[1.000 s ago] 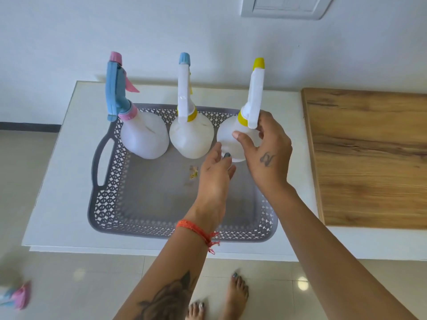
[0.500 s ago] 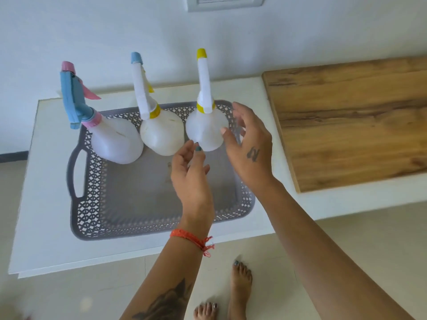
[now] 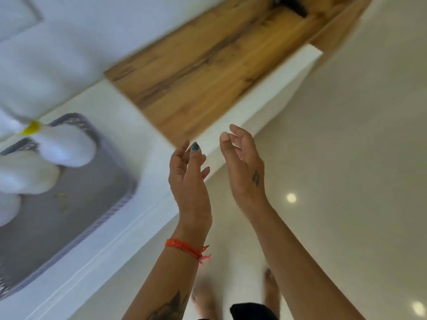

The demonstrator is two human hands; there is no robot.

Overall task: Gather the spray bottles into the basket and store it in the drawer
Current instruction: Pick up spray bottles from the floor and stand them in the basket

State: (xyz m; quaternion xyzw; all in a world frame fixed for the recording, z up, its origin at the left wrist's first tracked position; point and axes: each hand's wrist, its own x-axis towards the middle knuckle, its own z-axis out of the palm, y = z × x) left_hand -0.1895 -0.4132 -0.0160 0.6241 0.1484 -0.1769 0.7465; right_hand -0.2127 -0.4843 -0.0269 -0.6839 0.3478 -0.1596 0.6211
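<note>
Spray bottles (blurred) stand in the grey basket on the white surface, far left; left hand and right hand hover apart, fingers released, empty.

Glossy pale floor tiles throw back spots of light at right. The wooden board, upper centre, shows matt, streaky grain. At left, a grey plastic basket with a perforated wall holds white, smooth plastic spray bottles on the smooth white counter.
</note>
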